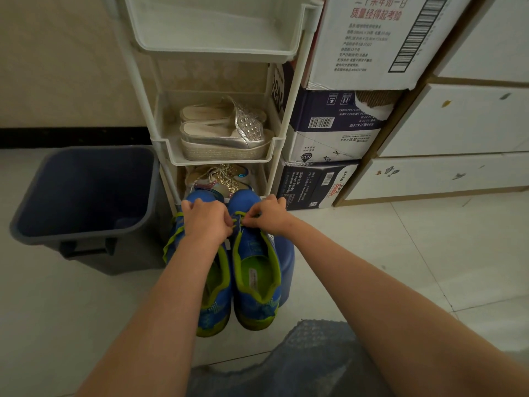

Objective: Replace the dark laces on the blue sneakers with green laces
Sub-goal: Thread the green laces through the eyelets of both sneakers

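Green lace [239, 216] atop the blue sneaker [256, 270] is pinched in the grip of left hand [206, 222] and right hand [269, 214].

Centre, your sneakers [256, 270]: blue, lime-green collars and insoles, heels speckled blue-green | lace [240, 215]: green | 9 o'clock, bin [86, 196]: navy | 12 o'clock, rack [217, 50]: white; sandals [226, 133]: silver, studded; glitter shoe [220, 179]: gold (one teal spot) | 1 o'clock, box [372, 38]: white, red-and-black print, barcode stripes | tiles [386, 253]: pale grey
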The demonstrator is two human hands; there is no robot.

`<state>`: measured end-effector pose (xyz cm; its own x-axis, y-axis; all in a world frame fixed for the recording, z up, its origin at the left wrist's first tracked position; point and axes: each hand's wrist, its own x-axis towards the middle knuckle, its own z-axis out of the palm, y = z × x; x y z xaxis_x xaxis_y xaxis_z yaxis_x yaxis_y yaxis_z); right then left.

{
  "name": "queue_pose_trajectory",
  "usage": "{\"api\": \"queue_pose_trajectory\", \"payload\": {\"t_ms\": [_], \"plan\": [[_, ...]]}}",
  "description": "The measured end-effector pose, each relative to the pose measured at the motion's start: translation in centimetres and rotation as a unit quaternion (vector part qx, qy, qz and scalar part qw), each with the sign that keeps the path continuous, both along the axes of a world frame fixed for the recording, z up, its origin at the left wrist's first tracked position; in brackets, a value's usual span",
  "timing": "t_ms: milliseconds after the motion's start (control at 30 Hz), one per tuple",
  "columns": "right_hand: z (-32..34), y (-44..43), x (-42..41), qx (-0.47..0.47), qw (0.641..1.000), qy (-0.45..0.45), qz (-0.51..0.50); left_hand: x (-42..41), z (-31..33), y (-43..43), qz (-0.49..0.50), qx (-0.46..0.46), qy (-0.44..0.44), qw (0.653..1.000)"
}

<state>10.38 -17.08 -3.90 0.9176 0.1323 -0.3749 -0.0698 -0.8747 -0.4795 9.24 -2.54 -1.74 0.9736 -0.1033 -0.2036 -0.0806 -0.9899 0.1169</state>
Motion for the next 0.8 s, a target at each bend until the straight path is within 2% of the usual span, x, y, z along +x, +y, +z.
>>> {"api": "queue_pose_trajectory", "payload": {"t_ms": [300, 633, 800], "plan": [[-0.2, -0.4, 0.4, 0.015, 1.000, 0.024, 0.011, -0.3, 0.0, 0.0, -0.022, -0.043, -0.014, 0.999], [-1.6, -0.6, 0.8, 0.072, 0.997, 0.010, -0.016, -0.2, 0.1, 0.2, -0.035, -0.085, -0.023, 0.995], [-2.2, -0.5, 0.9, 0.066, 0.998, -0.001, -0.012, 0.2, 0.4, 0.1, 0.006, -0.103, -0.005, 0.995]]}}
